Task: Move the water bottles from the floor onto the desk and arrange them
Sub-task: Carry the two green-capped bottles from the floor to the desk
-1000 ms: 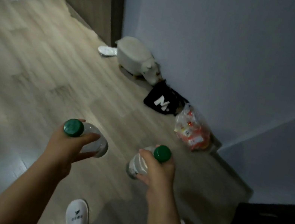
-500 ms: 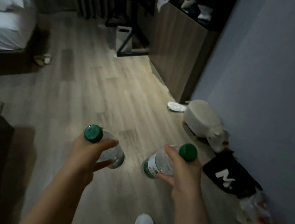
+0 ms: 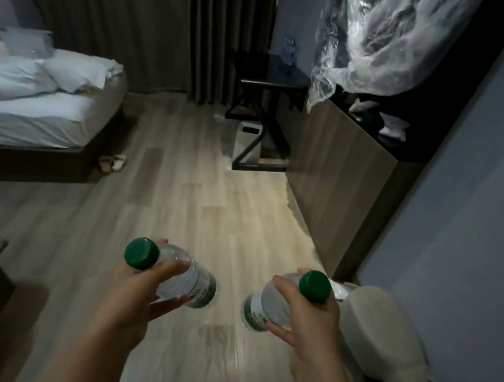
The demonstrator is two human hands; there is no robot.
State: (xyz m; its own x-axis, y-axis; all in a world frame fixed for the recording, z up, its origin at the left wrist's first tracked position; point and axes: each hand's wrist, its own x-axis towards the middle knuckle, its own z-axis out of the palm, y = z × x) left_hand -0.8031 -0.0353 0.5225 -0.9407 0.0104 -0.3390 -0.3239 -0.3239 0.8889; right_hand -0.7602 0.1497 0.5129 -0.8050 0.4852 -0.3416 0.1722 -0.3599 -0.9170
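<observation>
Dim bedroom w/ wood floor, bed on the left, curtains at the back, and a dark tabletop in the far corner beside a long wooden cabinet draped w/ a plastic sheet. My view has swung up from the floor by the wall a sec ago, where a black bag and snack packet lay, to facing down the room, so I'm turned toward the tabletop now. Left hand has its grip closed around the left bottle, green cap pointing back at me; right hand grips the right bottle the same way. Both bottles are off the floor, carried at about waist level, well apart from the tabletop. A bottle or two w/ blue labels seems to stand there already, too small to be sure. I judge pickup is done and the carry is underway; next is walking fwd past the cabinet, minding the pale stool near my right side.
</observation>
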